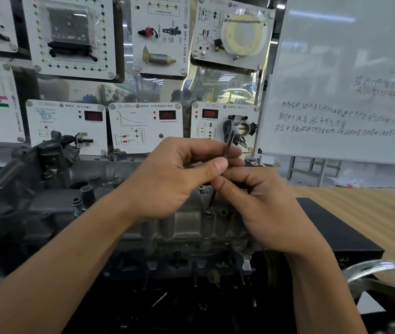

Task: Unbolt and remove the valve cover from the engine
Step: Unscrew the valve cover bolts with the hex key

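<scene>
The grey metal engine with its valve cover (187,222) lies across the bench in front of me. A thin dark hex key (229,144) stands upright over a bolt (208,210) on the cover; its lower shaft shows below my hands. My left hand (174,177) pinches the key's upper end between thumb and fingers. My right hand (261,203) curls around the shaft just under the left thumb. The middle of the key is hidden by both hands.
White training panels (143,126) with sensors hang behind the engine. A whiteboard (346,80) stands at the right. A wooden table (360,208) holds a black box (336,227). Shiny locking pliers (384,280) lie at the lower right.
</scene>
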Demonstrator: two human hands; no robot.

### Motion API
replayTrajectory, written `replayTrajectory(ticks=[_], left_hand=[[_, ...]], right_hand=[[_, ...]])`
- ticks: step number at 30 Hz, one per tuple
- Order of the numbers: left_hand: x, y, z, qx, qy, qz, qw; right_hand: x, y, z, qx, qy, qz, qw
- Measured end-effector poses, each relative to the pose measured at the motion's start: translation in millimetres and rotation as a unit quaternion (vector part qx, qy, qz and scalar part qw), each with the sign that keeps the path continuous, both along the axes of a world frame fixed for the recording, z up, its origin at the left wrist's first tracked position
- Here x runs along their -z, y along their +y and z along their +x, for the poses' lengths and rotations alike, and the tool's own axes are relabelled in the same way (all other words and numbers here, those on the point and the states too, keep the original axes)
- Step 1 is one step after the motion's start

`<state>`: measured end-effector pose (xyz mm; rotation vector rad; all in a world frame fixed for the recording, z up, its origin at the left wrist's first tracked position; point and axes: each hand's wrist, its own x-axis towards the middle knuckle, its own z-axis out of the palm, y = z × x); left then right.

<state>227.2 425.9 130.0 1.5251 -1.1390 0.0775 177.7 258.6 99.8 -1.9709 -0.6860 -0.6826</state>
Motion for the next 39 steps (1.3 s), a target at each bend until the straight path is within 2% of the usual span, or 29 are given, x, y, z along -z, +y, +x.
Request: replayTrajectory(ticks=[4,11,17,20,25,29,39], left_hand=[[0.5,0.6,3.5,0.0,0.028,-0.036,0.999],[2.0,-2.5,4.6,-0.033,0.021,-0.07,0.997],[0.5,-4.4,6.7,-0.033,0.074,-0.093,0.992],[0.2,-4.7,7.7,-0.019,0.083,-0.084,0.993],[1.5,1.9,9.6,0.073,0.085,-0.047,0.993],[1.4,1.3,10.0,0.058,0.081,-0.063,0.993],[1.1,-4.5,10.7,-0.036,0.053,-0.103,0.993]], right_hand=[[2.4,-1.0,3.3,0.018,-0.004,-0.021,1.0],[4.8,13.4,6.5,0.03,-0.041,0.095,0.994],[4.6,14.5,9.3,0.034,-0.059,0.123,0.99],[3.3,11.7,8.7,0.027,-0.054,0.094,0.994],[2.6,3.0,4.7,0.036,-0.022,0.011,0.999],[3.1,0.7,4.5,0.029,-0.003,-0.027,0.999],[4.9,15.6,7.7,0.061,-0.069,0.118,0.989]])
